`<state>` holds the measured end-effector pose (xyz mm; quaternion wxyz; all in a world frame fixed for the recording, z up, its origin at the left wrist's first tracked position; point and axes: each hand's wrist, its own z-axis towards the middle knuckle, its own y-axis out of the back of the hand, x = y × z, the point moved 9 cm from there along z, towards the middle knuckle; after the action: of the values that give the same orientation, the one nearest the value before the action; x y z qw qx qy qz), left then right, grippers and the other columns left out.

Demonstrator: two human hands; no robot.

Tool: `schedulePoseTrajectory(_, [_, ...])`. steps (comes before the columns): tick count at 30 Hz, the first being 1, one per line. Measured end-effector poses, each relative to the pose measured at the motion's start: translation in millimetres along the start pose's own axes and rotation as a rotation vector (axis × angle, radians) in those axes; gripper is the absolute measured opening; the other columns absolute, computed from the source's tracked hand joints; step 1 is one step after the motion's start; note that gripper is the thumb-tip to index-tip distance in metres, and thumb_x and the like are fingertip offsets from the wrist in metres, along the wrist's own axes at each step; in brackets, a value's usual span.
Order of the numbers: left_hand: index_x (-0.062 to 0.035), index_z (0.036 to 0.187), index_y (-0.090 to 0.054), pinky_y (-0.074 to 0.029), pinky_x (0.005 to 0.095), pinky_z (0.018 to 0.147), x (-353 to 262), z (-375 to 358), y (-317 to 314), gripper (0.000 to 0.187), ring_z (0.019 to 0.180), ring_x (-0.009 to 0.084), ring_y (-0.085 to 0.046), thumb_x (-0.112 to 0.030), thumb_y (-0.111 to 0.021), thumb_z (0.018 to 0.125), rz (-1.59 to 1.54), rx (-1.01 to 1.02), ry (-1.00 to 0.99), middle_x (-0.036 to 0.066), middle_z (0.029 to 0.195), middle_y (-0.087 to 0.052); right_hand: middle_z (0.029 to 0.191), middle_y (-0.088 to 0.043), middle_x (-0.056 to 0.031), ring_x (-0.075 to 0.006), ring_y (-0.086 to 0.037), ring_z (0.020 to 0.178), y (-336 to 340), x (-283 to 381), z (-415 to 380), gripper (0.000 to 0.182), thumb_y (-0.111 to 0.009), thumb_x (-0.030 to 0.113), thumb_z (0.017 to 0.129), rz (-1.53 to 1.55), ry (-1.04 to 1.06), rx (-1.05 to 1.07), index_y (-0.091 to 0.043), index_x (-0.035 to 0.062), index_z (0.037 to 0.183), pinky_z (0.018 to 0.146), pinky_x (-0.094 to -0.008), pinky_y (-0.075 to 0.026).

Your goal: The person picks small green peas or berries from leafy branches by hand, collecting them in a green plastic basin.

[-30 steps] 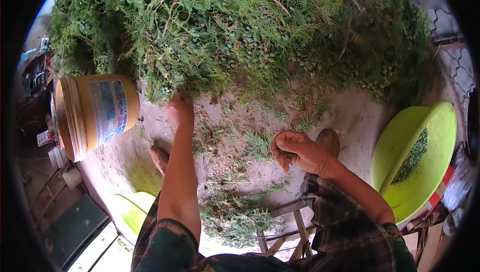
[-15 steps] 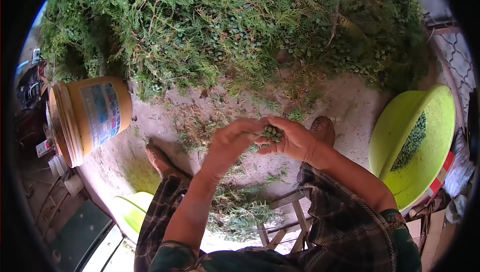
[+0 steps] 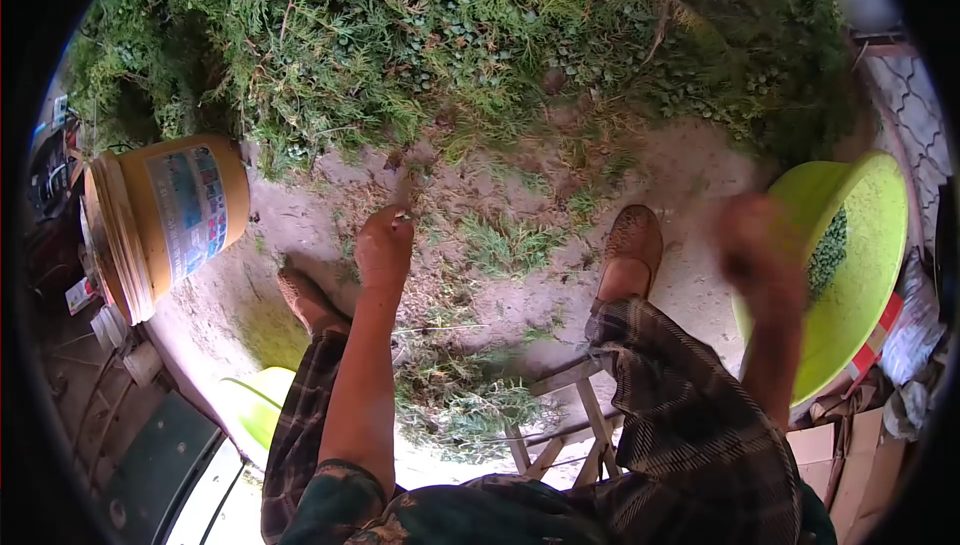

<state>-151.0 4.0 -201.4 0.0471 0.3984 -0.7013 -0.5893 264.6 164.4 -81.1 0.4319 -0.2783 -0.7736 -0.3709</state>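
Observation:
My left hand (image 3: 384, 245) is closed over the littered ground between my feet. A tiny pale and dark bit shows at its fingertips, too small to name. Smeared by motion, my right hand (image 3: 755, 243) is at the near left rim of the lime-green basin (image 3: 870, 315); whether its fingers are closed does not show. Small green cones (image 3: 828, 257) lie in a heap inside the basin, partly behind its rim. Ahead spreads a big pile of cut evergreen branches (image 3: 450, 65) bearing similar cones.
A yellow bucket (image 3: 205, 205) with a label stands at the left. Loose green sprigs (image 3: 510, 245) lie on the ground. Behind me are a wooden stool frame (image 3: 575, 390) and another lime-green container (image 3: 262, 400). Cardboard (image 3: 850, 465) lies at the lower right.
My hands were together with a cluster of green cones in the right palm. The right hand has swung right to the basin; the left has moved left and closed.

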Motion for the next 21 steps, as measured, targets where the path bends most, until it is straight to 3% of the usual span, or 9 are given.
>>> schedulePoseTrajectory(1, [-0.0069,0.090,-0.066,-0.049,0.0404,0.068,-1,0,-2,0.017,0.078,0.0339,-0.063,-0.015,-0.062,0.076,0.013,0.003,0.030,0.015,0.085,-0.065,0.082,-0.052,0.0022,-0.0043,-0.048,0.067,59,8,-32,0.012,-0.056,0.016,0.090,0.346,-0.164,-0.615,-0.060,0.0066,0.084,0.052,-0.0182,-0.037])
schedulePoseTrajectory(2, [-0.0065,0.087,-0.065,-0.049,0.0404,0.068,0,1,-2,0.015,0.077,0.0339,-0.063,-0.015,-0.062,0.075,0.028,0.004,0.059,0.015,0.084,-0.065,0.089,-0.058,-0.0007,-0.0073,-0.054,0.074,120,2,-52,0.010,-0.057,0.015,0.090,-0.008,-0.368,-0.701,-0.061,0.0054,0.088,0.060,-0.0208,-0.043])
schedulePoseTrajectory(3, [-0.0065,0.087,-0.065,-0.049,0.0404,0.068,1,1,-1,0.015,0.077,0.0339,-0.063,-0.015,-0.062,0.075,0.026,0.001,0.061,0.015,0.084,-0.065,0.091,-0.063,-0.0062,-0.0128,-0.059,0.081,154,28,-62,0.017,-0.059,0.019,0.089,-0.395,-0.180,-0.843,-0.062,0.0026,0.095,0.069,-0.0247,-0.046])
schedulePoseTrajectory(5, [-0.0043,0.083,-0.063,-0.049,0.0387,0.065,0,1,-3,0.012,0.073,0.0327,-0.063,-0.012,-0.063,0.073,0.065,0.032,0.060,0.015,0.078,-0.064,0.123,-0.051,-0.0180,-0.0306,-0.050,0.114,186,10,-90,0.028,-0.061,0.021,0.087,-1.613,-0.244,-0.647,-0.060,0.0040,0.109,0.093,-0.0388,-0.041])
schedulePoseTrajectory(6, [-0.0043,0.083,-0.063,-0.049,0.0387,0.065,0,1,-3,0.012,0.073,0.0327,-0.063,-0.012,-0.063,0.073,0.061,0.028,0.062,0.015,0.078,-0.064,0.135,-0.040,-0.0179,-0.0345,-0.039,0.124,207,-21,-111,0.030,-0.062,0.018,0.084,-1.608,-0.498,-0.609,-0.059,0.0067,0.111,0.100,-0.0423,-0.035])
schedulePoseTrajectory(8, [-0.0029,0.080,-0.062,-0.049,0.0361,0.063,0,1,6,0.009,0.068,0.0301,-0.062,-0.008,-0.063,0.072,-0.111,-0.062,0.045,0.014,0.075,-0.063,0.128,-0.047,-0.0173,-0.0320,-0.045,0.120,149,44,-89,0.029,-0.063,0.013,0.082,-1.315,-0.007,-0.770,-0.059,0.0048,0.110,0.099,-0.0404,-0.037])
schedulePoseTrajectory(10, [-0.0031,0.082,-0.063,-0.049,0.0349,0.062,-11,3,11,0.011,0.067,0.0290,-0.061,-0.007,-0.064,0.072,-0.192,-0.085,0.009,0.014,0.076,-0.063,0.117,-0.056,-0.0151,-0.0283,-0.051,0.113,95,62,-63,0.027,-0.062,0.007,0.081,-0.650,0.061,-0.704,-0.059,0.0027,0.108,0.098,-0.0377,-0.037])
schedulePoseTrajectory(13, [-0.0038,0.087,-0.064,-0.049,0.0341,0.063,-39,17,11,0.015,0.066,0.0279,-0.061,-0.007,-0.065,0.073,-0.275,-0.134,-0.086,0.015,0.080,-0.064,0.097,-0.063,-0.0115,-0.0182,-0.062,0.085,-29,80,-2,0.017,-0.058,-0.001,0.080,-0.092,0.228,-0.084,-0.061,-0.0006,0.097,0.075,-0.0282,-0.048])
schedulePoseTrajectory(21, [-0.0030,0.098,-0.064,-0.050,0.0340,0.062,-57,24,-2,0.020,0.068,0.0239,-0.063,-0.011,-0.061,0.080,-0.097,-0.092,-0.153,0.015,0.085,-0.065,0.087,-0.059,-0.0036,-0.0121,-0.057,0.070,-179,1,58,0.019,-0.053,0.018,0.090,0.420,-0.301,0.406,-0.060,0.0035,0.099,0.062,-0.0280,-0.050])
